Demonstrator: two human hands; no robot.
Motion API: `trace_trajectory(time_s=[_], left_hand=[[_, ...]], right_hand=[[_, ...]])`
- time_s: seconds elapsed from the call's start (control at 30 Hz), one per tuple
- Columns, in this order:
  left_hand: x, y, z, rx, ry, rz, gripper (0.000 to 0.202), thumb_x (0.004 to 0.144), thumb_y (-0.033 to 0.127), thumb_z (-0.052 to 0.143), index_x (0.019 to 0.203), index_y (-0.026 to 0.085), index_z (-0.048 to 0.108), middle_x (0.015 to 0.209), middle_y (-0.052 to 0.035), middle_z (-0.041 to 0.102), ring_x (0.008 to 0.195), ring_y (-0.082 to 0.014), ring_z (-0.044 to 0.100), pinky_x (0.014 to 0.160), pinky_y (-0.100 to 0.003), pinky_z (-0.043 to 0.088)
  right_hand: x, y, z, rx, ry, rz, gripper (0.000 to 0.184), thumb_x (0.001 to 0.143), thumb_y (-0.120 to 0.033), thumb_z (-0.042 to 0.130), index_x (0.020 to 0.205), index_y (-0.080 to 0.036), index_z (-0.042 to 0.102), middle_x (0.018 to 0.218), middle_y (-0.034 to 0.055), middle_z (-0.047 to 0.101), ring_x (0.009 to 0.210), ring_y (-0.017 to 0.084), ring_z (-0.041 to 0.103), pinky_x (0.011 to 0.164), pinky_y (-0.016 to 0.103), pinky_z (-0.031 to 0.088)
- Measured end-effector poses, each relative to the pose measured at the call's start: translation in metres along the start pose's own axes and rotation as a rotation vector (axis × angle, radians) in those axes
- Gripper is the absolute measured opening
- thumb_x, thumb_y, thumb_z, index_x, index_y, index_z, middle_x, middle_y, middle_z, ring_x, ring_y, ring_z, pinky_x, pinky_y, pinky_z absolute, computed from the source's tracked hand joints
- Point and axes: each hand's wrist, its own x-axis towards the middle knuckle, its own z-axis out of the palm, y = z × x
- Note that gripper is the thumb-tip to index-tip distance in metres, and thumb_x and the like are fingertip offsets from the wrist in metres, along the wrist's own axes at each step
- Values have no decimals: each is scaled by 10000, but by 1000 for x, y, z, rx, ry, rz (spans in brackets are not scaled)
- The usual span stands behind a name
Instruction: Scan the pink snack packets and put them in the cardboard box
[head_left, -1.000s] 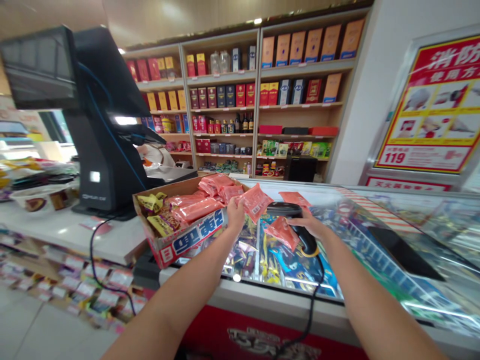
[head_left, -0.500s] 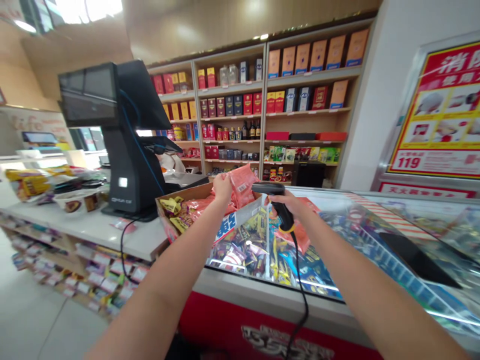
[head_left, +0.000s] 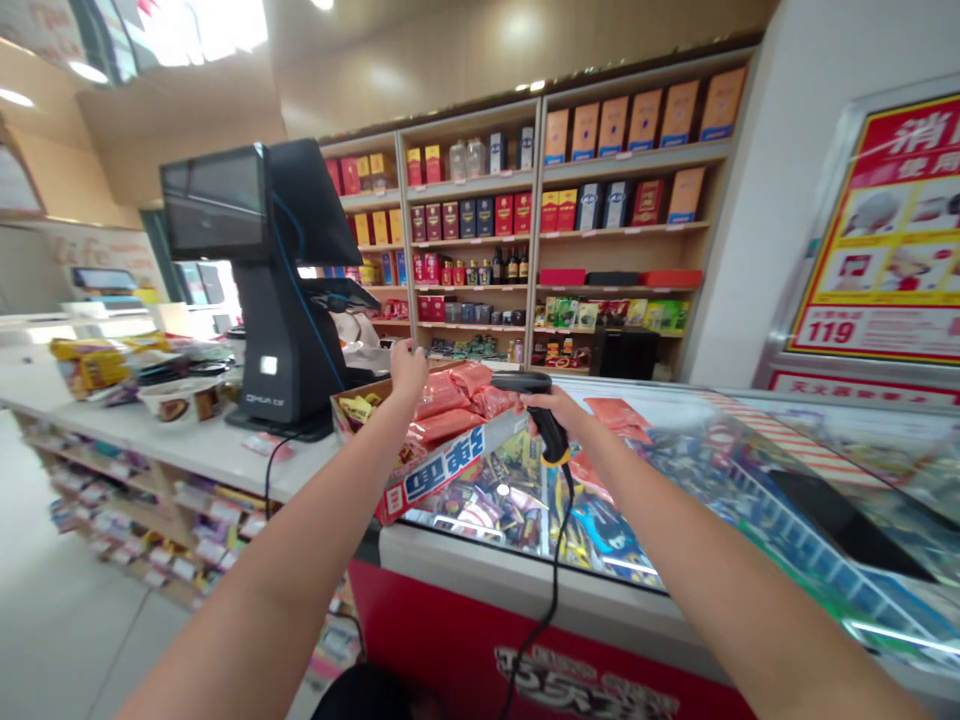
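Observation:
My right hand (head_left: pixel 559 405) is closed round the handle of a black barcode scanner (head_left: pixel 547 425), its head pointing left and its cable hanging down over the counter front. My left hand (head_left: pixel 409 365) is curled at the back of an open cardboard box (head_left: pixel 450 465); what its fingers hold, if anything, is hidden. Orange-pink snack packets (head_left: pixel 442 405) lie heaped in the box, with yellow packets (head_left: pixel 360 408) at its left end. To the right of the scanner, more orange-pink packets (head_left: pixel 619 415) lie on the glass top.
A black point-of-sale terminal (head_left: pixel 274 300) stands left of the box. Beneath the glass top of the display case (head_left: pixel 517 490) are many wrapped goods. A black flat slab (head_left: pixel 851 525) lies at right. Shelves of boxed goods (head_left: pixel 472 215) line the back wall.
My left hand has let go of the orange-pink packet it held up before the scanner and moved left to the box's back. The scanner remains in my right hand. The view has shifted somewhat left.

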Motion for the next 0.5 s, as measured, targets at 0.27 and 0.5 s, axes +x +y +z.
trace_trajectory(time_s=[0.27, 0.5], left_hand=[[-120, 67, 65, 218, -760, 248, 91, 769, 241, 621, 719, 169, 647, 816, -101, 704, 872, -249, 664, 825, -340, 491], [-204, 50, 118, 524, -1196, 105, 338, 609, 351, 771, 490, 204, 490, 562, -90, 642, 785, -326, 691, 781, -421, 512]], right_hand=[[-43, 25, -79, 54, 170, 48, 270, 640, -401, 728, 731, -160, 649, 532, 27, 635, 386, 136, 548, 385, 252, 456], [-74, 47, -121, 74, 338, 54, 234, 685, -378, 701, 709, -159, 622, 464, 11, 594, 375, 140, 547, 396, 244, 434]])
